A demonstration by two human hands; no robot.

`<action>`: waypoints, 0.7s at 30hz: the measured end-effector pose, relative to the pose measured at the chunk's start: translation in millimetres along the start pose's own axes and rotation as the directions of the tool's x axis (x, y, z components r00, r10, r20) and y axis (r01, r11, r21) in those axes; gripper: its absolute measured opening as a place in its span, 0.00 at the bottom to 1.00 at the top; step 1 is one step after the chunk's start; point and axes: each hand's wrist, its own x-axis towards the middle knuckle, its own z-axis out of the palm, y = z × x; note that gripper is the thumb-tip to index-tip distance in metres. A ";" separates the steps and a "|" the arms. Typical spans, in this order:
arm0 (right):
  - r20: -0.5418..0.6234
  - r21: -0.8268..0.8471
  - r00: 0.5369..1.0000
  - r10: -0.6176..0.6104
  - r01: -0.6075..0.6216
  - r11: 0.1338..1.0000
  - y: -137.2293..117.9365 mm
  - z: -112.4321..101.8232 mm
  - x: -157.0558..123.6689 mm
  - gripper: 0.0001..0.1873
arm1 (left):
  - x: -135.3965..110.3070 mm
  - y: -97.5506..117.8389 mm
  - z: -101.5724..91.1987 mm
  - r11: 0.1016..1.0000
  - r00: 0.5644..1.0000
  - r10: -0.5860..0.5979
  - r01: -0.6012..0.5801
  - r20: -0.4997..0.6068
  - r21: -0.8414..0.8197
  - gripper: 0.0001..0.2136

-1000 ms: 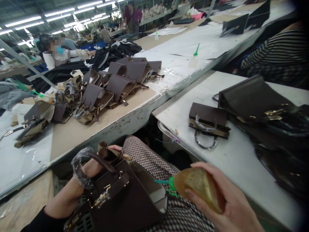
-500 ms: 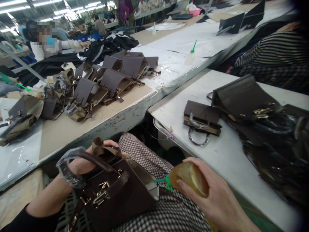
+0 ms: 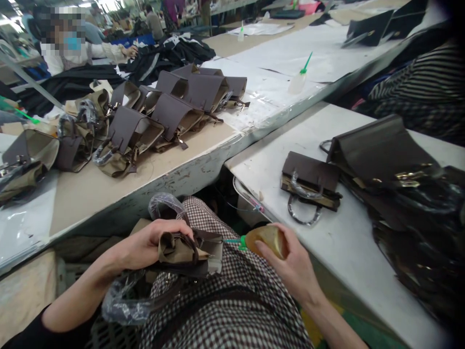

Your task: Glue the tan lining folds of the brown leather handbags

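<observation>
Two hands at work over your lap, one item in each.

Left hand: closed around the top edge of a dark brown handbag that lies tipped on your checked trousers; your fingers pinch a fold of tan lining at its mouth. One plastic-wrapped handle arches above the hand, another hangs below your forearm.

Right hand: wrapped round an amber squeeze bottle, held sideways; its green nozzle points at the open end of the handbag, just beside it. Whether the tip touches cannot be told.

Right-hand white table: one small brown bag lying flat, handle toward you; beside it a larger dark bag with brass hardware, and a black heap at the table's near end.

Long bench ahead: a row of brown bags with raised flaps; one clear bottle with green spout farther along.

Far left: a person in a white sleeve behind dark fabric.
</observation>
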 end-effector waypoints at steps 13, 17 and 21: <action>0.188 -0.008 0.976 -0.112 0.115 0.993 9.3 27.2 22.0 0.24 | -13.7 -7.5 15.8 0.999 0.999 0.045 -0.044 0.021 -0.015 0.06; 0.255 0.010 0.966 -0.032 0.030 0.999 5.7 21.2 22.6 0.21 | -20.0 -8.7 24.1 0.999 0.999 0.038 -0.037 0.033 -0.034 0.06; 0.294 0.036 0.955 0.050 -0.063 0.997 5.6 17.5 19.0 0.22 | -27.6 -11.1 29.7 0.999 0.999 0.033 -0.033 0.032 0.000 0.06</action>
